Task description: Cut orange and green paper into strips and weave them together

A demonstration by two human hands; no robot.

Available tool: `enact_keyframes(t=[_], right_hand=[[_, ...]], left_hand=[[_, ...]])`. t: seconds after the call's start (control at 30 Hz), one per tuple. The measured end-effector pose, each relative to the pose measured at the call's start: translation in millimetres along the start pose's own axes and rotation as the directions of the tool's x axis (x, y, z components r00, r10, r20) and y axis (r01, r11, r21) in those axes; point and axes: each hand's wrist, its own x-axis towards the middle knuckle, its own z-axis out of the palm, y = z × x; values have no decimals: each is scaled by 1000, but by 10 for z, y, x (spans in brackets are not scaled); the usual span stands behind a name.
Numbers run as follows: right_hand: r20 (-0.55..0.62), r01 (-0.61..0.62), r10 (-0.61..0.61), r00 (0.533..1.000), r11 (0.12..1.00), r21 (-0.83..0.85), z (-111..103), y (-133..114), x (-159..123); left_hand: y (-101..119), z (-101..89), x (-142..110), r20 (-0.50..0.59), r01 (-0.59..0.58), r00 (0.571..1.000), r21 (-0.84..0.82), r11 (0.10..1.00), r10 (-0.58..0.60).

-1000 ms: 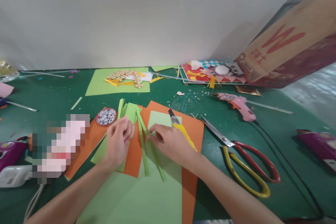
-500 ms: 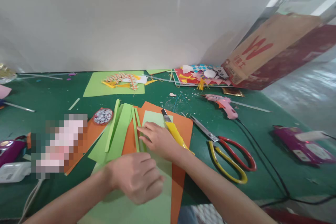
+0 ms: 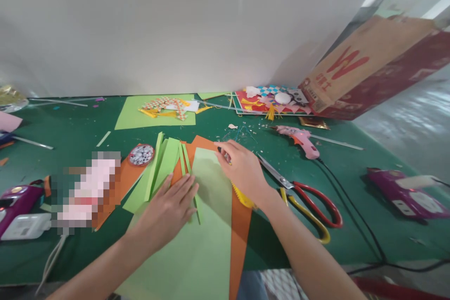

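My left hand (image 3: 172,201) lies with its fingers stretched flat over narrow green paper strips (image 3: 197,197). Under it spreads a light green paper sheet (image 3: 197,262), on top of orange paper (image 3: 241,239). At the sheet's upper right, my right hand (image 3: 242,166) has its fingers curled around a yellow utility knife (image 3: 244,198); the hand covers much of the knife. Wider folded green strips (image 3: 168,159) stick out beyond my left fingertips. Scissors (image 3: 286,183) with one red and one yellow handle lie just right of my right hand.
A pink glue gun (image 3: 298,139) with a black cord rests at right, near a purple power device (image 3: 397,192). At left are a round tin of small beads (image 3: 141,154) and a blurred-out pink object (image 3: 89,192). A paper bag (image 3: 365,65) leans at the back right.
My right hand has moved from the strips up and right onto the utility knife. My left hand has opened from a loose fist and now lies flat on the strips.
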Motion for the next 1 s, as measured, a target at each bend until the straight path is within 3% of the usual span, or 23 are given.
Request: enact_keyframes(t=[0.2, 0.37, 0.5, 0.63, 0.8, 1.0], right_hand=[[229, -76, 162, 960, 935, -345, -119, -8, -317], [209, -79, 180, 961, 905, -419, -41, -33, -481], [186, -74, 168, 968, 899, -431, 25, 28, -521], [80, 5, 28, 996, 920, -392, -10, 146, -682], [42, 207, -203, 978, 958, -200, -144, 247, -994], [53, 306, -301, 952, 940, -149, -206, 243, -1267]], left_hand=[[-27, 121, 85, 71, -35, 997, 20, 999, 33], [-166, 234, 229, 63, -70, 996, 12, 997, 69], [-169, 250, 250, -39, -91, 995, 1, 996, 91], [-149, 231, 223, -140, -157, 978, -26, 987, 152], [-153, 219, 237, -208, -207, 961, -106, 973, 182], [-153, 191, 239, -221, -251, 953, -200, 947, 206]])
